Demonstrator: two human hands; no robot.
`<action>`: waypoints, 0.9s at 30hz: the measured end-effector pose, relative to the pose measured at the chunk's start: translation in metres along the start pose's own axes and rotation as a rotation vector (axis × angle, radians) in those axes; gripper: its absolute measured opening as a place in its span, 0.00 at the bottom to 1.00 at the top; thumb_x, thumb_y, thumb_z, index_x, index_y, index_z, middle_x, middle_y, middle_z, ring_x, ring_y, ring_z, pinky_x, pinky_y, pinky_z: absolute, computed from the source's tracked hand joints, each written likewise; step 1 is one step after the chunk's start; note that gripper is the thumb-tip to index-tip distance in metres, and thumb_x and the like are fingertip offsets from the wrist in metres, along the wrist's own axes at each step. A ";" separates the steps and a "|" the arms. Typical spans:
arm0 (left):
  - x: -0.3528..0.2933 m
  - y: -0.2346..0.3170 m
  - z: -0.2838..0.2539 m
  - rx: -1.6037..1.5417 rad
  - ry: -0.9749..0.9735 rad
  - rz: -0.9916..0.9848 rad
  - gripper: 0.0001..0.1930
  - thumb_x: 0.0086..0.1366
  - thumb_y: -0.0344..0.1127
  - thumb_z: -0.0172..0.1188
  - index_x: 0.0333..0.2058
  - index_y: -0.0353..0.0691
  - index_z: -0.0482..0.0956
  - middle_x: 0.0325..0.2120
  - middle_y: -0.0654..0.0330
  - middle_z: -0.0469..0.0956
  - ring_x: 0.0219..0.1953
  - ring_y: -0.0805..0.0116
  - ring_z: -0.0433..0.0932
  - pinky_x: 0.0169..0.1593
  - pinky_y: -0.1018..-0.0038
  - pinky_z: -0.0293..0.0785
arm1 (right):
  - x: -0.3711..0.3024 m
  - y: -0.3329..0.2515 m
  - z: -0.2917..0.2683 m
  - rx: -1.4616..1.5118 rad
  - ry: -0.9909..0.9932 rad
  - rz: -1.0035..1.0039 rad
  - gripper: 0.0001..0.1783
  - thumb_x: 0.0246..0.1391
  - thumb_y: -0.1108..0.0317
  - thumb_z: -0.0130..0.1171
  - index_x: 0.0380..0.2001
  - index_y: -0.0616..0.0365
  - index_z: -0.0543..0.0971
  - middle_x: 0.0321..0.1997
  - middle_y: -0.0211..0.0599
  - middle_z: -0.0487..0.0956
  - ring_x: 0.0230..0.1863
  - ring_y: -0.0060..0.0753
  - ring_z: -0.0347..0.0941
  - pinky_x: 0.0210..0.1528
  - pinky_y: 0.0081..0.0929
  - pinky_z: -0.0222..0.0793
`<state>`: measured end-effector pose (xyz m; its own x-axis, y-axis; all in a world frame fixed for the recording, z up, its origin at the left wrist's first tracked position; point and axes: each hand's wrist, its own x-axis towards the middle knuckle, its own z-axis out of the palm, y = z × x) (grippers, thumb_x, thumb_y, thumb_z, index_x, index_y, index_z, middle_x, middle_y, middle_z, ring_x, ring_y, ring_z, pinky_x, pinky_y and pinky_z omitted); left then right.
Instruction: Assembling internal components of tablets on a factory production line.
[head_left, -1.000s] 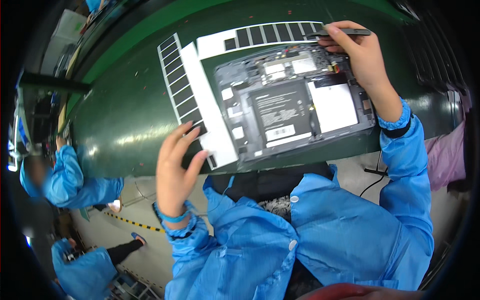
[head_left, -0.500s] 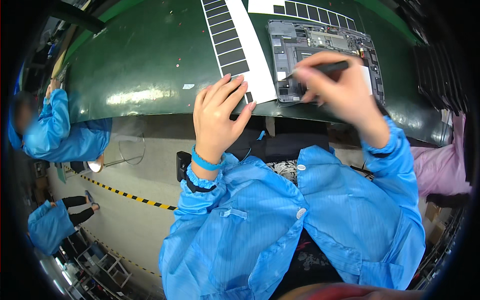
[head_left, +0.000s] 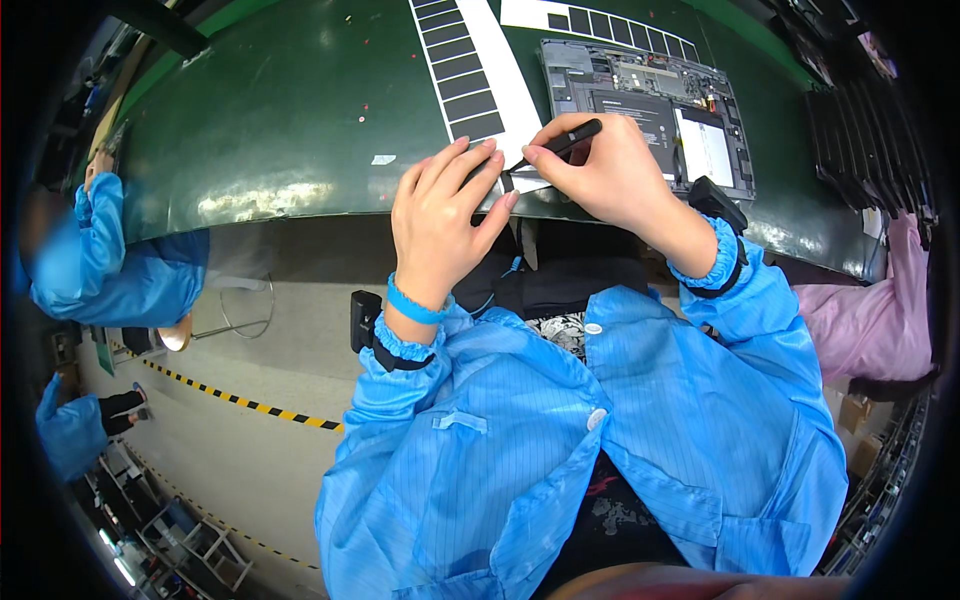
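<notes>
My left hand [head_left: 440, 215] lies with its fingers spread over the near end of a white backing sheet [head_left: 492, 60] bearing a column of black rectangular stickers. In my right hand [head_left: 622, 175] is a pair of black tweezers [head_left: 572, 137], pinched between thumb and fingers. Their tip meets the sheet beside a small dark piece [head_left: 506, 183], close to my left thumb. Beyond my right hand lies an opened laptop base [head_left: 580, 92], its boards and black battery [head_left: 640, 108] exposed. A white rectangle [head_left: 706, 148] covers part of its right side.
A second sticker sheet [head_left: 600, 25] lies behind the laptop base on the green table [head_left: 280, 110]. Dark panels [head_left: 865, 150] stand in a row at the right. A person in blue [head_left: 90, 250] sits at the left; a pink sleeve [head_left: 870, 310] shows at the right.
My right hand has moved left and nearer, from above the laptop base to the sheet's near end, with the tweezers in it. My left hand stays on the sheet.
</notes>
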<state>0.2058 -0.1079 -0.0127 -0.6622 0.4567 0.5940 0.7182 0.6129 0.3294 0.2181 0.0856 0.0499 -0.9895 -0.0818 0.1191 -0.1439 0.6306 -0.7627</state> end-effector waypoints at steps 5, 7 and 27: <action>-0.002 0.001 -0.002 0.008 -0.006 0.003 0.16 0.54 0.40 0.65 0.42 0.43 0.83 0.45 0.63 0.80 0.52 0.60 0.74 0.53 0.66 0.67 | -0.001 0.009 0.007 0.111 0.021 0.010 0.12 0.51 0.66 0.63 0.33 0.65 0.83 0.23 0.34 0.81 0.21 0.16 0.73 0.24 0.18 0.67; -0.003 0.000 -0.003 0.000 -0.020 0.001 0.16 0.55 0.40 0.65 0.42 0.44 0.83 0.46 0.63 0.79 0.53 0.60 0.74 0.53 0.66 0.67 | -0.004 0.005 0.006 0.189 0.009 0.089 0.13 0.48 0.66 0.63 0.34 0.66 0.82 0.26 0.40 0.83 0.28 0.25 0.80 0.31 0.23 0.75; 0.055 0.009 -0.033 -0.283 -0.284 0.034 0.06 0.55 0.28 0.63 0.32 0.36 0.82 0.36 0.56 0.78 0.39 0.57 0.76 0.44 0.65 0.71 | 0.001 0.058 -0.129 0.589 0.314 0.143 0.15 0.55 0.64 0.63 0.41 0.63 0.81 0.28 0.30 0.80 0.21 0.15 0.70 0.21 0.12 0.60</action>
<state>0.1832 -0.0989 0.0472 -0.6414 0.6579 0.3947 0.7449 0.4108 0.5257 0.2100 0.2219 0.0879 -0.9616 0.2547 0.1025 -0.0831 0.0860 -0.9928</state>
